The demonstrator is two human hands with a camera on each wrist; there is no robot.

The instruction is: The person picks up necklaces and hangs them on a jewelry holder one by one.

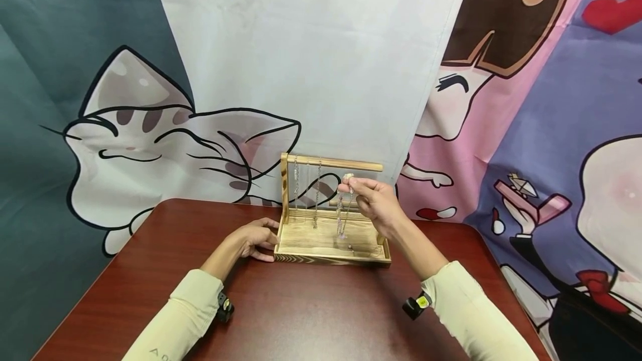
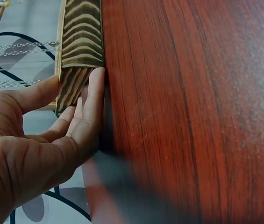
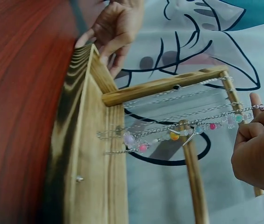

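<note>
A wooden jewelry stand [image 1: 301, 244] with a tray base and crossbars rests on the table. My left hand [image 1: 256, 238] grips the tray's left end; in the left wrist view, its thumb lies at the upper edge and its fingers along the striped side [image 2: 75, 84]. At the stand's right half, my right hand [image 1: 378, 199] pinches the top of a beaded necklace [image 3: 174, 136]. Its silver chain and pink, yellow and teal beads dangle over the tray. Silver chains [image 1: 317, 199] hang from the upper bar [image 1: 346, 164], left of my right hand.
A small shiny piece [image 3: 79, 179] lies in the tray near its front. The stand is on a reddish-brown table [image 1: 311, 305], close to its back edge. Behind it hangs a cloth backdrop [image 1: 311, 60] printed with cartoon figures.
</note>
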